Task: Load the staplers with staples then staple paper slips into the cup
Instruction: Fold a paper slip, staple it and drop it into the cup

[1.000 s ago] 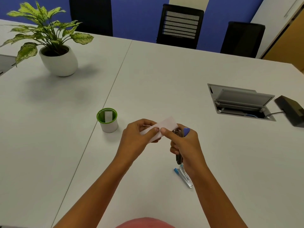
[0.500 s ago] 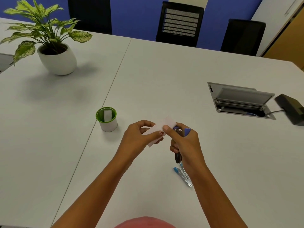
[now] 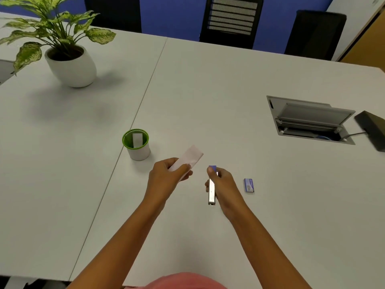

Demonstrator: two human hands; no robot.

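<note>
The only printed thing in reach is a small blue staple box (image 3: 249, 185), lying flat on the white worktop (image 3: 229, 84) just to the right of the right hand (image 3: 224, 185). Its pale label is too small to read.

The right hand's fingers are curled round a stapler (image 3: 211, 191), with the thumb pressed on its blue end. The metal body points back towards the person and is held just above the worktop. The left hand (image 3: 166, 177) pinches a white paper slip (image 3: 189, 157) between thumb and fingers. The slip's free end sticks up and to the right, apart from the stapler.

The cup (image 3: 137, 150), white with a green rim, stands upright just left of the left hand, beside the seam where two worktop sections meet. A second slip (image 3: 136, 139) stands on end inside it.

Beyond the hands a broad stretch of bare worktop runs to the far edge, where black chairs (image 3: 231, 21) stand against a blue wall. On the far left is a potted plant (image 3: 70, 63) in a white pot, well apart from the cup. On the right a grey cable hatch (image 3: 310, 119) is set into the worktop with its lid raised. A black device (image 3: 373, 130) with a cable lies beside it, near the right edge. Pink cloth (image 3: 183, 281) shows at the near edge.
</note>
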